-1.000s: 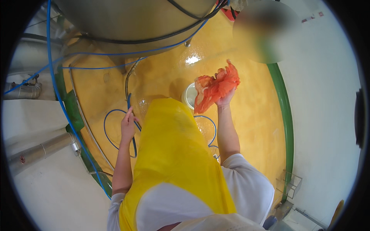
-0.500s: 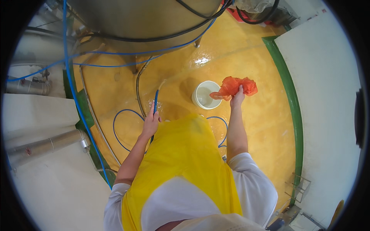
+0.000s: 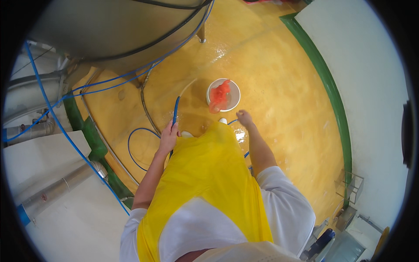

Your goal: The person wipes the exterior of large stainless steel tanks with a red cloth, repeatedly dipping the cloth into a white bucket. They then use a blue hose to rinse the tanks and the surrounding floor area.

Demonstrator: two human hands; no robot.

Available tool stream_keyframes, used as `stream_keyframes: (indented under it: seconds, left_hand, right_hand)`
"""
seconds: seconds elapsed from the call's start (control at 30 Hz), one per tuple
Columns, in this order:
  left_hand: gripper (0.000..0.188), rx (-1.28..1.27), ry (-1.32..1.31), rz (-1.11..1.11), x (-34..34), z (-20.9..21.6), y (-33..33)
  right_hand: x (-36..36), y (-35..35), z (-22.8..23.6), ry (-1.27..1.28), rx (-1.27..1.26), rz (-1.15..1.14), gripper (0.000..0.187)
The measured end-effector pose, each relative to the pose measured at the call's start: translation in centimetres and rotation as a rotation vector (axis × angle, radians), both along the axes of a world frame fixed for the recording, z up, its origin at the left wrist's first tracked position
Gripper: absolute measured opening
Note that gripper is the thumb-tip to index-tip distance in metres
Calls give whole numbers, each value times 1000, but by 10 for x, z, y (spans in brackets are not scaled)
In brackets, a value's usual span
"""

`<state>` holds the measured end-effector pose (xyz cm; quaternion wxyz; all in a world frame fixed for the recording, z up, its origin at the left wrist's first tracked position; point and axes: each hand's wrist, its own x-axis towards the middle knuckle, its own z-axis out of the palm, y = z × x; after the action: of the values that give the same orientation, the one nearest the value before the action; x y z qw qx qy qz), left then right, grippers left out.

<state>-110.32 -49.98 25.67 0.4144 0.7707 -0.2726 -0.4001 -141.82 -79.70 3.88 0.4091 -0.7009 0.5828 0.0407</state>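
Observation:
My left hand [image 3: 167,139] is wrapped around a blue hose [image 3: 176,109], left of my yellow apron [image 3: 209,174]. A pale stream, apparently water, leaves the hose end. A crumpled orange plastic bag [image 3: 221,94], thin and see-through in places, is over the white bucket [image 3: 238,102], with its lower end across the near rim. Whether it is falling or resting there I cannot tell. Apart from the bag, just right of and nearer than the bucket, my right hand [image 3: 245,118] has its fingers curled and nothing visible in them.
A large metal tank [image 3: 118,30] on legs stands at the far left, with black and blue hoses along it. Loops of blue hose [image 3: 129,146] lie on the wet yellow floor [image 3: 283,109]. Green edging [image 3: 325,78] borders the white wall. Pipes [image 3: 65,183] run at the left.
My right hand has let go of the orange bag and drawn back toward me and left. The bag is now over the bucket. My left hand still grips the hose; the view has shifted.

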Motion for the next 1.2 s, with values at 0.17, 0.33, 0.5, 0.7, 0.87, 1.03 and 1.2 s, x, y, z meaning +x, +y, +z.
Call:
stream_keyframes:
  seconds: [0.17, 0.33, 0.5, 0.7, 0.87, 1.03, 1.2]
  left_hand:
    - [42, 152, -118, -119, -15, -5, -10]
    - [38, 264, -100, -181, -31, -19, -44]
    - [40, 215, -48, -208, -66, -39, -97]
    - [39, 269, 59, -256, -129, -15, -195]
    - [35, 92, -88, -442, -192, -34, -262]
    - [35, 46, -479, -737, -258, -48, -324]
    - [44, -65, -112, -577, -260, 12, -357]
  right_hand:
    - [-52, 90, -14, 206, 169, 253, 54]
    - [-99, 77, -11, 175, 168, 191, 50]
    - [-148, 37, -41, -13, 64, -109, 42]
    - [-140, -22, -3, -218, 279, -228, 39]
    - [-77, -70, 129, -714, 374, -260, 44]
    - [-46, -138, 167, -839, 296, -342, 40]
    - [-18, -181, 247, -863, 259, -102, 36]
